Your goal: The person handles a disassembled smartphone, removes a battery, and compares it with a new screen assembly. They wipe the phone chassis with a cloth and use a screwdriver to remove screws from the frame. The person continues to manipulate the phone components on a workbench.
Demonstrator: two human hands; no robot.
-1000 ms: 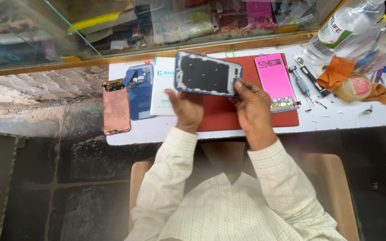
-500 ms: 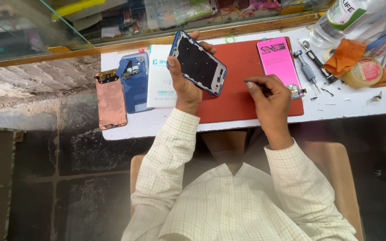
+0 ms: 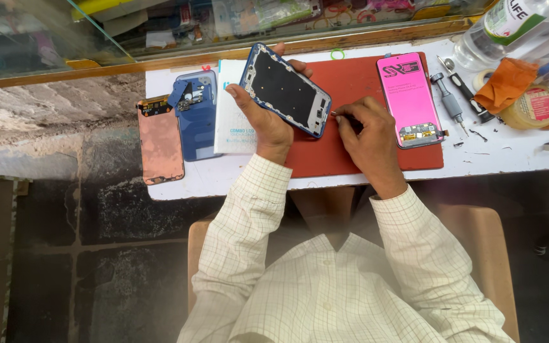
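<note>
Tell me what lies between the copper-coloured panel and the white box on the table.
In the head view, the blue phone back lies between the copper-coloured panel and the white box.

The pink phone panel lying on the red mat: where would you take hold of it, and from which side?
Grip the pink panel by its two long edges near the middle, coming from above. It lies flat on the red mat with both long sides free; its near end carries small exposed parts, probably best left untouched. The right hand is nearest.

I am seeing even daylight brightening the white worktop (image 3: 509,152), a glass pane (image 3: 46,32) glaring hazily at upper left, soft shadows pooling under the hands, and the near shirt (image 3: 325,292) blurring.
</note>
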